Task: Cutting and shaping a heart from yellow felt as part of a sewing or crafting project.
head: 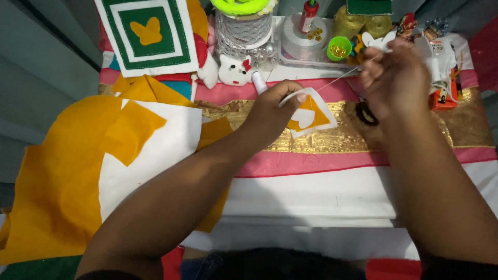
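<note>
My left hand pinches a small white felt square with an orange patch and a white heart shape on it, held just above the striped table cloth. A white thread runs taut from that piece up to my right hand, which is raised and closed on the thread's far end. Any needle in those fingers is too small to make out. Black scissors lie partly hidden under my right wrist.
Orange and white felt sheets cover the left. A green and white felt square with an orange butterfly lies at the back left. Behind stand a white cat toy, ribbon spools, a green cup of beads and small trinkets.
</note>
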